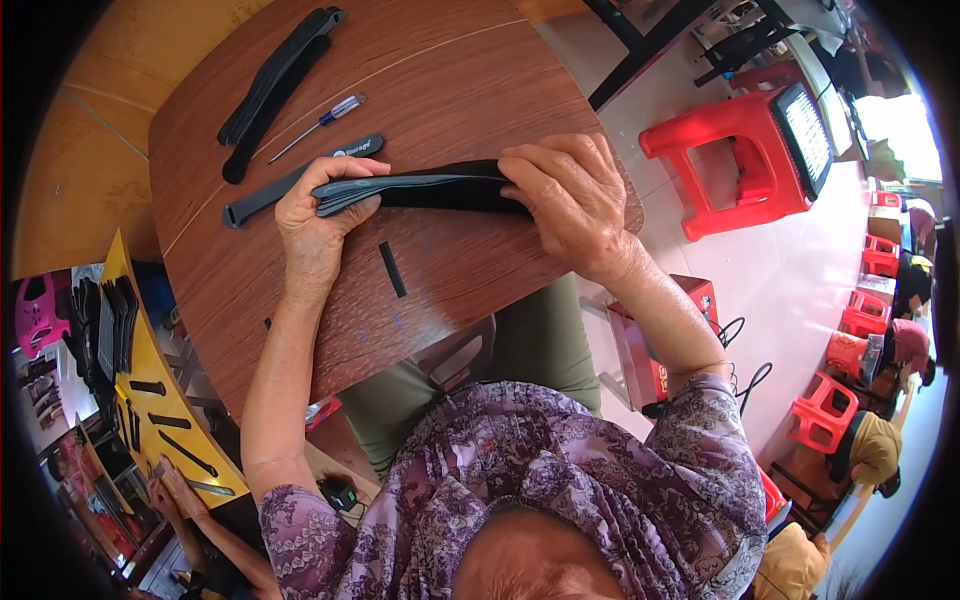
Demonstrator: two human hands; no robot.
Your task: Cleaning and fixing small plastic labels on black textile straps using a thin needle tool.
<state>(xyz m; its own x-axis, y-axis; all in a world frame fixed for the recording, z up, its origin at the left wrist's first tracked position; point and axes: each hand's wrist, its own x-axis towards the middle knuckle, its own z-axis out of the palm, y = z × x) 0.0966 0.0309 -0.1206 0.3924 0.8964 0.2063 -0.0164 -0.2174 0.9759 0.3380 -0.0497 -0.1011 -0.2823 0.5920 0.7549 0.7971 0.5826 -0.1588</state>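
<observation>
A stack of long black and grey fabric straps [440, 190] stretches between my two hands above the brown wooden table [480, 90]. My left hand [312, 225] pinches its left end, where the layered edges fan slightly. Fingers of my right hand [575, 200] are closed round the other end and hide it. Just behind my left hand lies a single dark strap [270, 200] with a slot at one end. Farther back rest a screwdriver [330, 118] with a clear blue handle and a bundle of black straps [280, 85]. A short black strip [392, 270] lies nearer me.
At the left, a yellow table [200, 445] carries more black straps, and another person's hands [175, 488] work there. A red stool [700, 160] stands to the right with a dark panel on it. Below it sits a red box [660, 340] beside black cable.
</observation>
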